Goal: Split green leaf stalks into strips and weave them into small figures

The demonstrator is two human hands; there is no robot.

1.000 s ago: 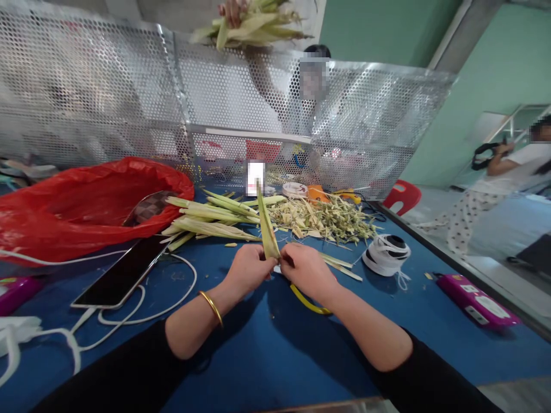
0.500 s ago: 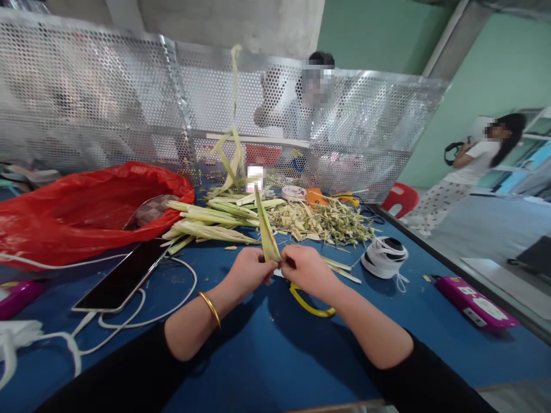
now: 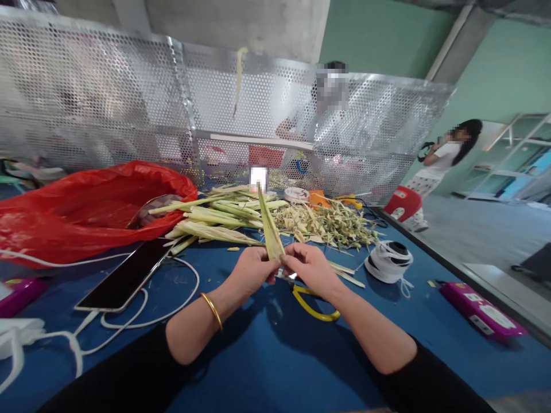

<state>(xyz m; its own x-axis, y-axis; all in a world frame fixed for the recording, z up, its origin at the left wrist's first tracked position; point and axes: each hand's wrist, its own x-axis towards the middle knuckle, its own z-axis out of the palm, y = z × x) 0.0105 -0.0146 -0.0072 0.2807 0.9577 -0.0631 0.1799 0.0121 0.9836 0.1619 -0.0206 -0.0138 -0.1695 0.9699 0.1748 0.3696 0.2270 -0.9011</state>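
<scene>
A pale green pointed leaf point(image 3: 272, 235), like a folded husk, stands upright between my hands over the blue table. My left hand point(image 3: 253, 268) pinches its lower end between thumb and fingers. From the other side, my right hand point(image 3: 310, 267) closes its fingertips on the same lower end. Below my right hand lie scissors with yellow handles point(image 3: 316, 307), their blades partly hidden. Just beyond the hands is a pile of long pale green leaf strips point(image 3: 219, 221). Cut scraps point(image 3: 331, 221) are heaped beside it.
A red plastic bag point(image 3: 99, 212) and a phone point(image 3: 124, 275) with white cables are at left. To the right are a spool of white cord point(image 3: 388, 261) and a purple pack point(image 3: 482, 310). A perforated panel point(image 3: 258, 97) stands behind, with people beyond and at right.
The upright strip at the back has dropped onto the pile, leaving one piece against the panel. My right fingers have shifted on the leaf's base. The person at right has moved left in view.
</scene>
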